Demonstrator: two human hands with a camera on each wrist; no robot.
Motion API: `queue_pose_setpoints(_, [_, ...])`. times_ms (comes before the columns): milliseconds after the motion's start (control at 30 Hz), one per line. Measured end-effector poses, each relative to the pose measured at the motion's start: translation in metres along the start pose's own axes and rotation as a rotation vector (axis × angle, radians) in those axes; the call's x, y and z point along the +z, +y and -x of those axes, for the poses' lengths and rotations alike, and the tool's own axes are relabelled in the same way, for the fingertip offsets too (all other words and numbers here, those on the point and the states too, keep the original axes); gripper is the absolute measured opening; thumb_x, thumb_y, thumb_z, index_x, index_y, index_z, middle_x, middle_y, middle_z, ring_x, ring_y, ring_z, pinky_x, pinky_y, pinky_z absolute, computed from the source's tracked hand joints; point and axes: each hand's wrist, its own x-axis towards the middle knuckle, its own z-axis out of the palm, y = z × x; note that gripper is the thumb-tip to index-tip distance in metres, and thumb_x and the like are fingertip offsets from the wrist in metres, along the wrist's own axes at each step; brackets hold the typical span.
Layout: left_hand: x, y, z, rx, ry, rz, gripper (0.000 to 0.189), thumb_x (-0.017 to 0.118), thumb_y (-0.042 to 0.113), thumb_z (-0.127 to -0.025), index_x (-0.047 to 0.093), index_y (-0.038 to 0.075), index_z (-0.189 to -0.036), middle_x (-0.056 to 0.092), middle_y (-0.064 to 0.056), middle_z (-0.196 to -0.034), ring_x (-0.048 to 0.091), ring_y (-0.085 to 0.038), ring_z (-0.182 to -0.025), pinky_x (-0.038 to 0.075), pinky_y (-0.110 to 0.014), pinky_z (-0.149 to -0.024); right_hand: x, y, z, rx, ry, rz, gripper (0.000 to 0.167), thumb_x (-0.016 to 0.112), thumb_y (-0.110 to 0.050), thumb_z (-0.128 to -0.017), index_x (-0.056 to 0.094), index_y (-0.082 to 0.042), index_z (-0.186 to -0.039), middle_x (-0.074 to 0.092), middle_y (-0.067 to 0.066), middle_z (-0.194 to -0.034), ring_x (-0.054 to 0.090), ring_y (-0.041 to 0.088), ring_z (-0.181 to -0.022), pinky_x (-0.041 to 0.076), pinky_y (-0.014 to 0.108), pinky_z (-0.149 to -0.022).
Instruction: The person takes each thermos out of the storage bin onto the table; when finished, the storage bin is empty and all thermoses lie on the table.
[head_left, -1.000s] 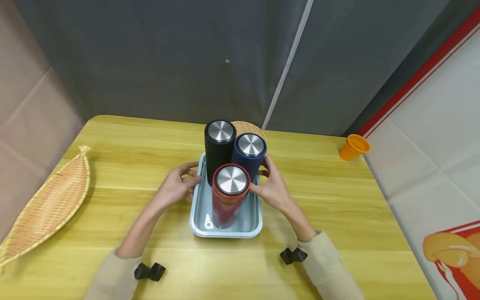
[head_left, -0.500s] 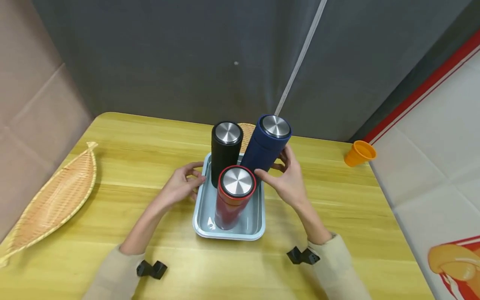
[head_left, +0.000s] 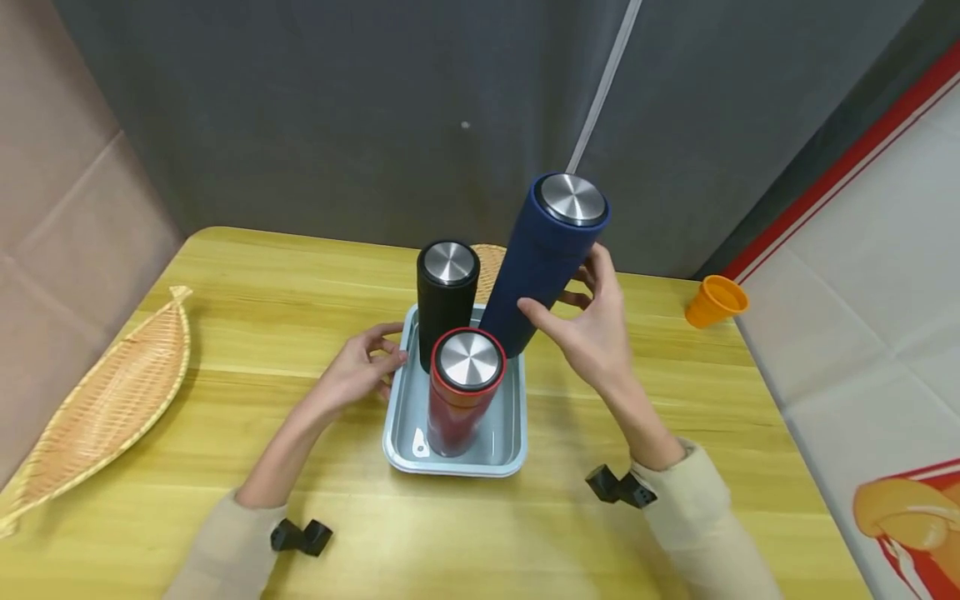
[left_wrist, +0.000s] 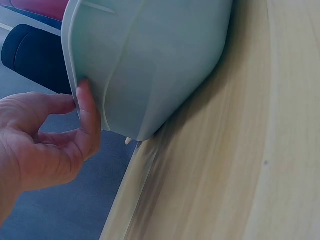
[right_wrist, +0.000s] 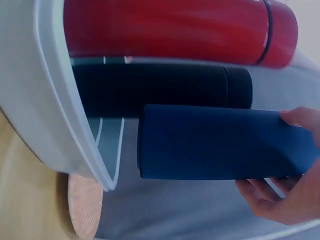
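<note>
Blue flask (head_left: 534, 258) leans within the right hand (head_left: 596, 329) clamped round it, its base clear of the tray (head_left: 504, 429) at that hand's left, while the left hand (head_left: 358, 367) pinches the tray's rim.

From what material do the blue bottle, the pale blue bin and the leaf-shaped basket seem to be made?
The blue bottle: perhaps coated metal, by its even matte body and silvery top disc with radial streaks; plastic remains possible.
The pale blue bin: probably plastic, smooth, with a slight sheen and a rounded, moulded-looking rim.
The leaf-shaped basket: likely bamboo or similar strips, visibly woven.
</note>
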Motion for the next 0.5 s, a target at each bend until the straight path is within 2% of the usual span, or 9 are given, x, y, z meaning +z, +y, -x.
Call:
queue_pose_setpoints(300, [0.003,0.0,0.001,-0.014,-0.02,0.006,0.056,0.058,0.009,-0.095,0.034,0.002,-0.146,0.051,-0.022,-0.107,0.061,-0.022,-0.068,0.058,-0.047,-0.058,-0.04,0.018,0.003,0.118,0.096,0.063,0.071,0.079,-0.001,-0.076,0.043,-0.004,-0.137,0.056,0.002,-0.12,0.055,0.017,-0.1,0.053,0.025,-0.08])
queue_pose_setpoints(500, [0.0,-0.001,0.001,-0.008,-0.017,0.007,0.057,0.058,0.008,-0.096,0.034,0.001,-0.146,0.052,-0.022,-0.105,0.062,-0.022,-0.066,0.058,-0.043,-0.056,-0.041,0.04,0.006,0.183,0.094,0.137,0.073,0.079,-0.003,-0.077,0.039,-0.002,-0.139,0.053,0.011,-0.126,0.053,0.02,-0.107,0.053,0.033,-0.086])
